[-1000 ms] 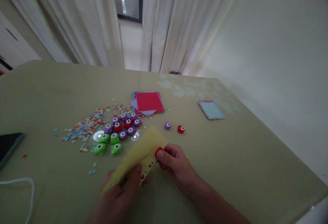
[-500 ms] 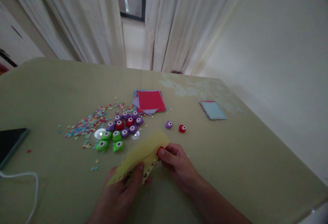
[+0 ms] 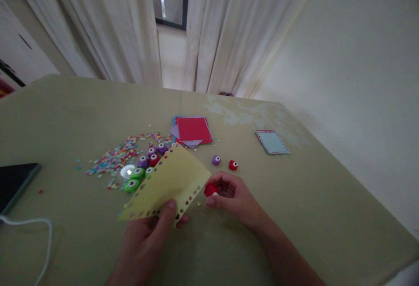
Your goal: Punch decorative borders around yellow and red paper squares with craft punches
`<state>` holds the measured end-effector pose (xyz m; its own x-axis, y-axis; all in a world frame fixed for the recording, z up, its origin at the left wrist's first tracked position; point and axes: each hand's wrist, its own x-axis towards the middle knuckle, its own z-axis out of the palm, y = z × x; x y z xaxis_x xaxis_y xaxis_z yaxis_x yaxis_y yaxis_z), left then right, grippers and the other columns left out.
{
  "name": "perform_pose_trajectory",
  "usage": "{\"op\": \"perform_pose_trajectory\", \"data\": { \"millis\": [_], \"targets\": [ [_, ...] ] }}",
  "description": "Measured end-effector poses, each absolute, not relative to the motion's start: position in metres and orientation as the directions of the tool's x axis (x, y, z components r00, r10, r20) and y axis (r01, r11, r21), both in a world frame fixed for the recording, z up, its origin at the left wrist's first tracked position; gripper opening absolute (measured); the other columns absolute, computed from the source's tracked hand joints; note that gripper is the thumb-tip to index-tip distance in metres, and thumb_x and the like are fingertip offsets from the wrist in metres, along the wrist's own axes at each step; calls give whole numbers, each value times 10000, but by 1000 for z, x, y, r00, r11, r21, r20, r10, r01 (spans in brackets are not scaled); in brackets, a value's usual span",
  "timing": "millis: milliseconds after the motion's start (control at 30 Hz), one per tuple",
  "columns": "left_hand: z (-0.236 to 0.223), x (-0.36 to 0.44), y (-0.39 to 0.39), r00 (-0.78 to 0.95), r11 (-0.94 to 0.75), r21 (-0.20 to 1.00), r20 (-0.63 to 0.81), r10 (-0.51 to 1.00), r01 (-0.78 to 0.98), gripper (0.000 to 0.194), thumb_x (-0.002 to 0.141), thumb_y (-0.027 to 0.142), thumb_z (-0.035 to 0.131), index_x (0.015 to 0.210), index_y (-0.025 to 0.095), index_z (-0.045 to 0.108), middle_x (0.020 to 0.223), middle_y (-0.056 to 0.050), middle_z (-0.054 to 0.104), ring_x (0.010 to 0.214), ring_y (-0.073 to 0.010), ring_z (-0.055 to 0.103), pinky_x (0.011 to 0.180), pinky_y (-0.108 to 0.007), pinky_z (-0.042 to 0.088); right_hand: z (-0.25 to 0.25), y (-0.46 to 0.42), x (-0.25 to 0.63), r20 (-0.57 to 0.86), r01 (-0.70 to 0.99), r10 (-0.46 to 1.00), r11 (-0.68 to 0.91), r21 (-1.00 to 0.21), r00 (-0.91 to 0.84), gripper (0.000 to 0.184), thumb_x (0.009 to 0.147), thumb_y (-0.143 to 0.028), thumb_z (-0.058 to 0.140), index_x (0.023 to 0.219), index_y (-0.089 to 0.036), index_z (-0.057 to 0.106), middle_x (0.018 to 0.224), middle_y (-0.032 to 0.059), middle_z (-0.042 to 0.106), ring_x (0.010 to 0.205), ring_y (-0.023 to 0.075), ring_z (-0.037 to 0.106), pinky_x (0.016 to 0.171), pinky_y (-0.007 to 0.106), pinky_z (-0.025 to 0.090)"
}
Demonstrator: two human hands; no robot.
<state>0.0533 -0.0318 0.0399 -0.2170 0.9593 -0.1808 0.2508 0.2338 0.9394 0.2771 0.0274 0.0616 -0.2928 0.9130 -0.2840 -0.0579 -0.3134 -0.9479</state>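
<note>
My left hand (image 3: 152, 238) grips a square sheet of yellow paper (image 3: 173, 177) by its near edge, thumb on top. Small cut-out shapes, some like stars and hearts, run along several of the sheet's edges. Just right of the paper, my right hand (image 3: 232, 196) holds a red craft punch (image 3: 211, 190) between thumb and fingers, apart from the sheet. Beyond the hands lie a purple punch (image 3: 216, 160) and another red punch (image 3: 233, 165). Several green, purple and red punches (image 3: 137, 173) cluster to the left, partly hidden behind the paper.
Colourful paper confetti (image 3: 114, 157) is scattered at the left. Stacked red, purple and blue paper squares (image 3: 194, 129) lie farther back. A pale blue punched stack (image 3: 272, 142) sits at the right. A dark tablet-like device (image 3: 16, 183) and a white cable (image 3: 49, 242) are at the left edge.
The red punch has come off the yellow paper's edge in my right hand. My left hand has turned the sheet flatter and to the left, covering part of the punch cluster.
</note>
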Motion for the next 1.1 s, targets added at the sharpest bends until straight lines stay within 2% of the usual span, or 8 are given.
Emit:
{"op": "perform_pose_trajectory", "data": {
  "millis": [133,233,367,500,600,700,833,1100],
  "targets": [
    [38,54,-33,-238,227,941,-167,957,252,489,908,620,632,626,269,821,1029,-63,872,979,-279,797,865,-292,628,59,30,285,-172,275,953,-101,-956,-248,369,801,-463,903,1023,-189,793,858,32,716,730,175,609,681,308,472],
    [36,55,-34,-228,229,938,-171,958,259,510,922,619,618,610,265,810,1089,-71,868,980,-273,800,844,-284,629,51,34,290,38,593,983,138,-794,-178,262,894,-343,807,1101,-183,810,1005,89,728,833,215,654,782,362,521],
    [39,56,-33,-225,184,949,-127,966,255,513,897,619,621,570,262,790,970,-85,869,890,-275,805,780,-302,644,42,39,295,219,691,967,247,-679,-130,259,932,-218,695,1168,-196,799,1229,146,696,1086,271,680,965,419,541],
    [43,58,-33,-220,159,948,-99,970,277,537,894,638,602,556,267,792,972,-86,873,893,-289,813,781,-320,656,49,35,294,313,519,948,297,-801,-59,265,1027,-387,627,1144,-230,806,1079,110,720,974,249,659,844,366,536],
    [44,59,-33,-197,166,953,-117,973,253,537,881,653,607,579,261,815,980,-83,877,871,-293,822,745,-311,661,56,26,286,189,122,966,212,-970,-178,331,1050,-492,596,1114,-246,807,886,45,701,759,183,592,687,291,478],
    [45,59,-34,-174,157,956,-116,978,248,566,882,662,591,565,252,817,916,-88,876,839,-294,825,722,-304,660,57,18,275,28,-152,940,-25,-988,-340,296,920,-455,792,1127,-243,800,888,17,708,759,159,586,702,265,462],
    [44,58,-34,-178,140,945,-90,980,294,595,883,697,587,558,256,820,954,-92,878,872,-292,825,763,-299,654,55,14,265,-80,-206,919,-170,-964,-386,288,857,-427,863,1053,-221,822,861,7,722,693,124,537,664,240,424],
    [37,57,-36,-196,137,937,-75,978,320,560,888,652,599,521,275,791,931,-70,875,885,-282,814,787,-297,646,56,16,267,-109,-189,923,-189,-964,-368,294,825,-459,899,907,-192,808,825,12,723,672,126,534,642,250,417]
  ]
}}
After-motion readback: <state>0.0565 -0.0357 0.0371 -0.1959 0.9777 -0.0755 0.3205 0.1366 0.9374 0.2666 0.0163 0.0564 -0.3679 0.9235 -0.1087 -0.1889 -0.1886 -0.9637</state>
